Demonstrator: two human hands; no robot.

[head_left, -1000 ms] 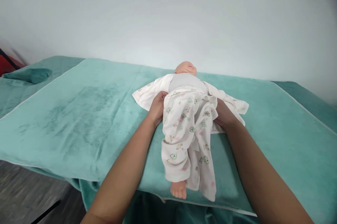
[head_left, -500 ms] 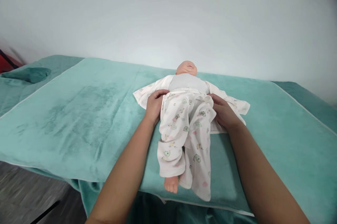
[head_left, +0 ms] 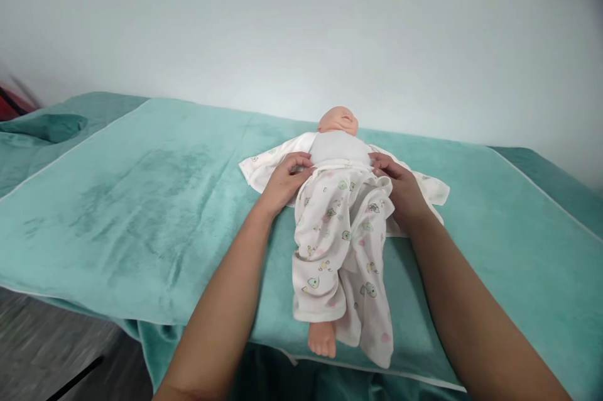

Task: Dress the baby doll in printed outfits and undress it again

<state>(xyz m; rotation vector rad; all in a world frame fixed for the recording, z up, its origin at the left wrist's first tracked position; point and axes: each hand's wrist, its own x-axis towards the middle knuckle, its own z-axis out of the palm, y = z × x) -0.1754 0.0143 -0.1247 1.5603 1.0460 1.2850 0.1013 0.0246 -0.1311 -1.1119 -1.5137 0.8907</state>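
A baby doll (head_left: 339,146) lies on its back with its head away from me, its torso in plain pale grey. White printed baby pants (head_left: 325,231) cover its legs; one bare foot (head_left: 322,339) sticks out of the cuff on the left, while the other leg's end lies flat with no foot showing. My left hand (head_left: 286,182) pinches the waistband on the left side. On the right side, my right hand (head_left: 401,188) grips the waistband, its fingertips partly hidden by fabric. A white printed baby shirt (head_left: 271,161) spreads open under the doll, sleeves out to both sides.
A green plush cover (head_left: 141,219) lies over the table and hangs down at the front edge. Behind it stands a white wall (head_left: 235,30). Folded green cloth (head_left: 51,127) sits at the far left, near something red (head_left: 12,105). Dark floor (head_left: 38,338) shows at lower left.
Both hands have moved slightly up toward the doll's waist, and the waistband now sits straighter across it. The doll and pants legs have shifted a little to the right in view.
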